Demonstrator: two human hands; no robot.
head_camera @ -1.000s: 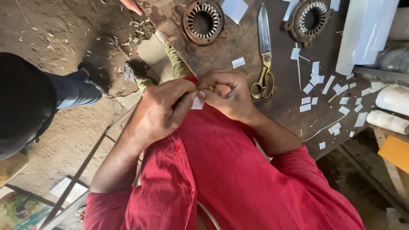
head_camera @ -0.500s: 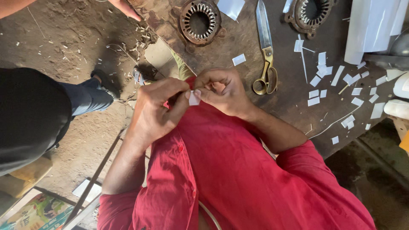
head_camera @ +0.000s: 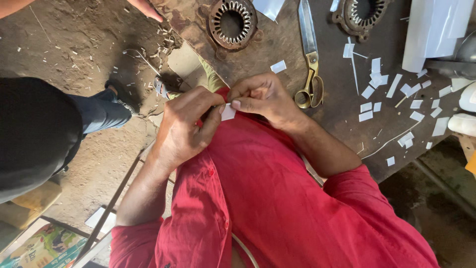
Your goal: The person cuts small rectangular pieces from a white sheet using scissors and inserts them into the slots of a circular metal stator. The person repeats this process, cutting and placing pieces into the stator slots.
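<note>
Biggest thing here is the dark workbench (head_camera: 297, 44), scuffed and littered. On it sit two round motor stators with slotted cores, one (head_camera: 231, 22) up near the middle and another (head_camera: 364, 12) further right at the frame edge. Between them lies a pair of brass-handled scissors (head_camera: 310, 64), blades shut, pointing away. A white sheet of insulation paper (head_camera: 436, 30) sits at the far right, and a scatter of cut paper strips (head_camera: 377, 94) is spread beside the scissors.

Down to the small stuff: the left hand (head_camera: 186, 126) and right hand (head_camera: 265, 97) meet over the red shirt, both pinched closed on one little white paper piece (head_camera: 228, 112), held between the fingertips just off the bench edge.

Judging by the pile, plenty of strips are already cut; the stator slots look empty, so lining them seems undone.
</note>
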